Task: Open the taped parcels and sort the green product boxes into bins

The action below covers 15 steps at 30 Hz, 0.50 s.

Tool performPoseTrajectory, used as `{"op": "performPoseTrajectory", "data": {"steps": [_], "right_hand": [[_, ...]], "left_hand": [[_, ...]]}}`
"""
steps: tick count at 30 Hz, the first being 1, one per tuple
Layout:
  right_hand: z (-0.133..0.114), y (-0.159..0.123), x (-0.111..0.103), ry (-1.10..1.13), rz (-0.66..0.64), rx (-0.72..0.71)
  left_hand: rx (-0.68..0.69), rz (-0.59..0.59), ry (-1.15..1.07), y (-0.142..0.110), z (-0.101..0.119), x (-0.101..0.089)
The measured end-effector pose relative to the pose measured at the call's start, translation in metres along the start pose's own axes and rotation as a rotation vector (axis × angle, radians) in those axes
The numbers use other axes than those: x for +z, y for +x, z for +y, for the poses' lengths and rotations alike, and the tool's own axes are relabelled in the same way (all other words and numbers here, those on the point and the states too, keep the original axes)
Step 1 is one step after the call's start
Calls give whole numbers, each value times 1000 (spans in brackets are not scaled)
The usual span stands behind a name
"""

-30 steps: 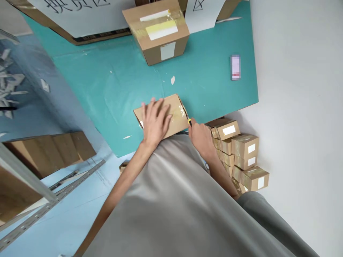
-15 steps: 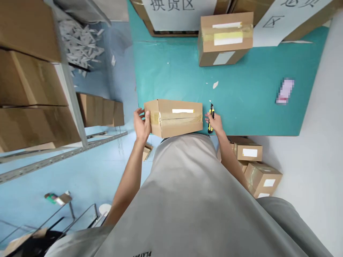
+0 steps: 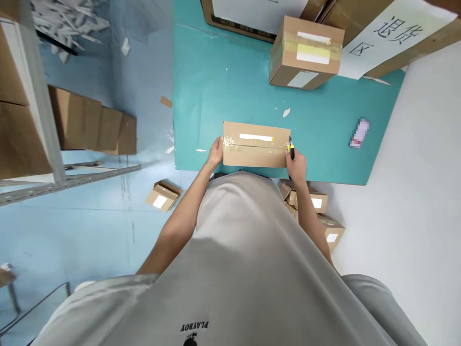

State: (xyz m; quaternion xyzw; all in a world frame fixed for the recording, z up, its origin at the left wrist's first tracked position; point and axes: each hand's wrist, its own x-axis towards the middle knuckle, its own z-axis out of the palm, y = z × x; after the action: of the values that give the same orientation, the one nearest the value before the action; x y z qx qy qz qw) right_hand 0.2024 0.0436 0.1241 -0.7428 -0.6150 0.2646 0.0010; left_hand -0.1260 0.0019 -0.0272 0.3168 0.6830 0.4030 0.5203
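A taped cardboard box [image 3: 256,156] with a white label strip lies crosswise at the near edge of the green table, close to my body. The tape seam runs along the middle of its top. My left hand [image 3: 215,153] is closed on its left end, the fingertips partly hidden behind the side. At the opposite end, my right hand [image 3: 297,167] grips a black and yellow box cutter [image 3: 291,150], with the fingers against the box. I cannot tell whether the cutter's blade touches the cardboard.
A larger taped box [image 3: 313,57] stands at the back of the green table [image 3: 216,86], before boxes with white paper signs [image 3: 392,36]. A blurred pink object [image 3: 359,133] lies on the right. Several boxes are stacked below the table; an open one [image 3: 163,196] sits on the floor.
The box was first pressed under my left hand with the cutter at its right end. It has since been turned over, seam up, and now lies level with both hands at its ends.
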Motion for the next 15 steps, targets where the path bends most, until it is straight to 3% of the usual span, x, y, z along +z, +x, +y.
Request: {"op": "performPoseTrajectory", "data": {"steps": [5,8,11,15], "right_hand": [[-9,-10,-13,-132,66,-69],[-31,-16,-22,-152,96,-133],[-68,-20,-24,-169,-76,-289],[-125,-21,-15,-293,-354,-568]], "left_hand": [[174,-7,80,-16,20,-21],[286,-106,154,-31,46,-37],[340,-213,232,-35,61,-41],[308,-318,164,-29,55,-39]]}}
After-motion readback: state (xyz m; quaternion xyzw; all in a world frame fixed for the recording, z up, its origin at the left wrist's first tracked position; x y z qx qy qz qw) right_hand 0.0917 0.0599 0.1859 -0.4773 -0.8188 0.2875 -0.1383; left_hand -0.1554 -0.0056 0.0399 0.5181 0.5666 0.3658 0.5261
